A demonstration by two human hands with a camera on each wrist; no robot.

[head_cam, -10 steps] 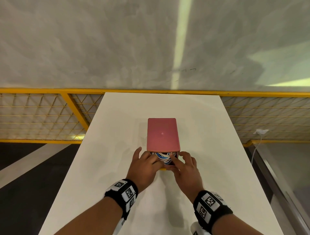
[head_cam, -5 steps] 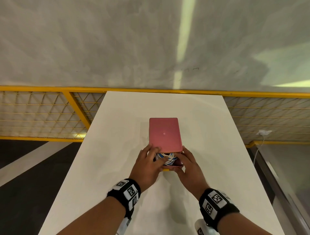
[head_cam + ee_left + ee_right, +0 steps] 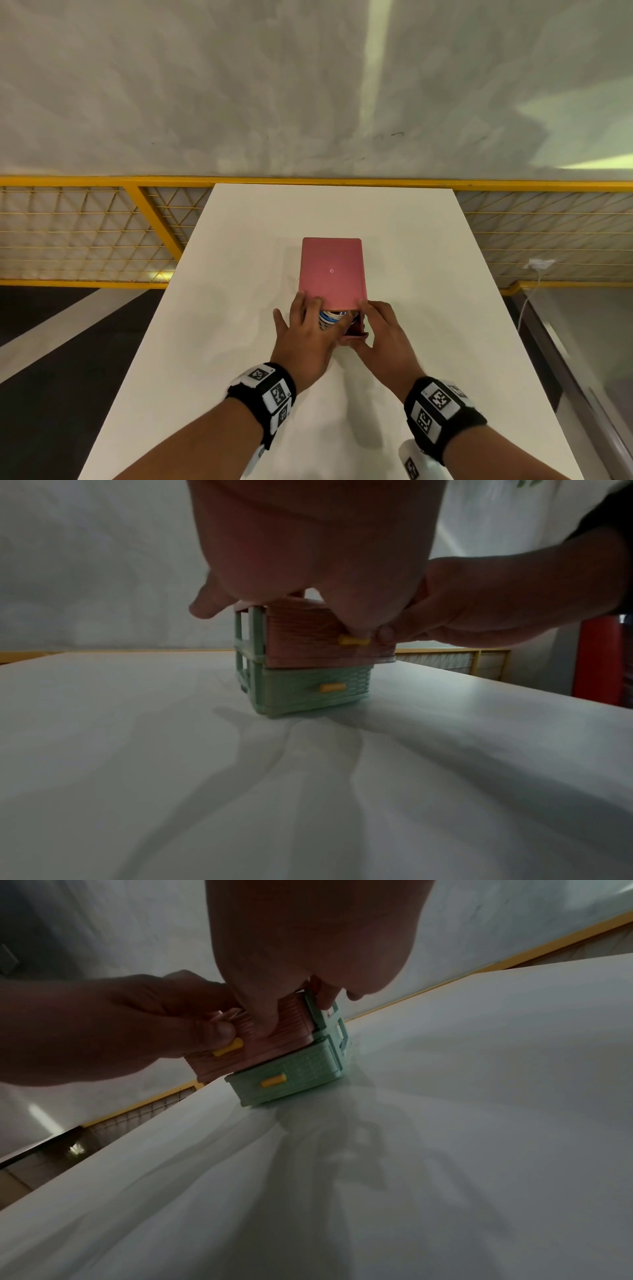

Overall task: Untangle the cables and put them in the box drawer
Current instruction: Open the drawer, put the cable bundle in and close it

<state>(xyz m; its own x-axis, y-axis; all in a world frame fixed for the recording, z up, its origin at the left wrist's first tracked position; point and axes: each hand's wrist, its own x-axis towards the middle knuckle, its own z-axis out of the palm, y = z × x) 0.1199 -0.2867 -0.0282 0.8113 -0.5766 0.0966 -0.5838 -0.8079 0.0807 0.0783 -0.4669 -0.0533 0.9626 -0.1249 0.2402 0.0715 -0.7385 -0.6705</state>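
A small drawer box with a pink top [image 3: 331,270] stands mid-table. Its upper pink drawer [image 3: 318,634] is pulled out a little, above a shut green drawer [image 3: 308,688]. Blue and white coiled cables [image 3: 329,317] fill the pink drawer. My left hand [image 3: 318,318] lies over the box's near left corner, one finger on the cables and its thumb [image 3: 222,1034] on the drawer front by the yellow handle [image 3: 227,1047]. My right hand [image 3: 368,322] holds the drawer's right corner, thumb [image 3: 387,634] on its front, fingers along the box's right side.
The white table [image 3: 428,308] ends at a yellow mesh railing [image 3: 85,236] against a grey wall. A white plug and cord [image 3: 537,265] hang on the railing at the right. Dark floor lies to the left.
Both hands have slid forward onto the box. The pink drawer sits slightly further in, and less of the cables shows than a second ago.
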